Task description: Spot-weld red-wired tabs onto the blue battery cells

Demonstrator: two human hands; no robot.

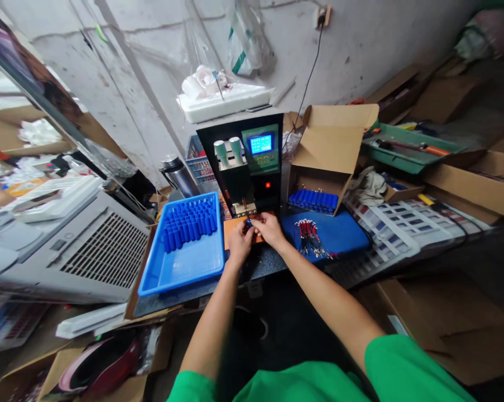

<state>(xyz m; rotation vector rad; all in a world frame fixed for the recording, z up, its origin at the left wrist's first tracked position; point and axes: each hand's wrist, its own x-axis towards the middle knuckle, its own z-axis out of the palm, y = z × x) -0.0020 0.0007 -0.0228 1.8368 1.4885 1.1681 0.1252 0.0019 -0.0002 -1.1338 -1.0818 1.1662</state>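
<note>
My left hand (240, 241) and my right hand (270, 230) meet at the front of a black spot welder (257, 192) with a lit screen. Between my pinched fingers a bit of a blue battery cell (248, 223) shows, under the welder's electrodes (245, 204). My fingers cover most of the cell. An orange board (231, 228) lies beneath my hands. To the left, a blue tray (185, 273) holds rows of upright blue cells (188, 226). Right of my hands, a bundle of red and black wire leads (308, 237) lies on a blue pad (346, 234).
An open cardboard box (333, 137) with several blue cells stands behind the pad. A steel flask (180, 174) is behind the tray. A green tray (406, 148) with tools sits at the right. A slatted grey appliance (105, 251) stands at the left.
</note>
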